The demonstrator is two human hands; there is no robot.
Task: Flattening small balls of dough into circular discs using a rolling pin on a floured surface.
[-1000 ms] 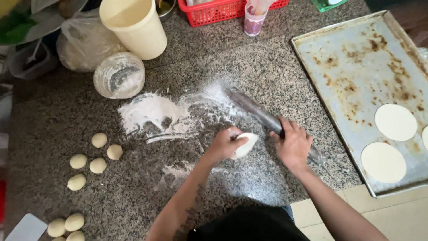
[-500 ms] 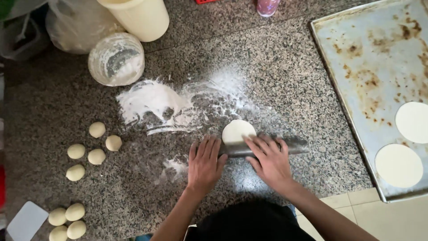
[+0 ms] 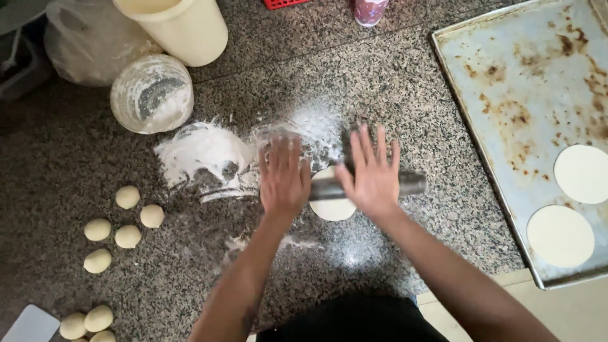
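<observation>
1. On the floured middle of the granite counter (image 3: pixel 392 82), the left hand (image 3: pixel 283 177) and the right hand (image 3: pixel 372 174) are both lying flat and open, fingers spread, palms pressing down on a dark rolling pin (image 3: pixel 410 184); neither hand is curling around it.
2. Under the pin, between the two hands, a small round of pale dough (image 3: pixel 332 208) is lying flat on the counter, partly hidden by the pin and the right palm.
3. Just beyond the hands, a smear of white flour (image 3: pixel 202 155) is spreading across the stone.
4. To the left, five dough balls (image 3: pixel 127 197) are sitting in a loose cluster, and three more dough balls (image 3: pixel 98 318) are showing at the bottom edge, beside a pale flat card (image 3: pixel 28 326).
5. At the upper left, a round clear tub (image 3: pixel 152 94) dusted with flour inside is standing beside a tall cream bucket (image 3: pixel 180 28), whose contents I cannot tell, with a crumpled clear plastic bag (image 3: pixel 82 47) behind them.
6. At the top edge, a pink patterned cup (image 3: pixel 370 11) and the corner of a red basket (image 3: pixel 285 3) are peeking in.
7. On the right, a stained metal baking tray (image 3: pixel 506 76) is holding two flat dough discs (image 3: pixel 560 235).
</observation>
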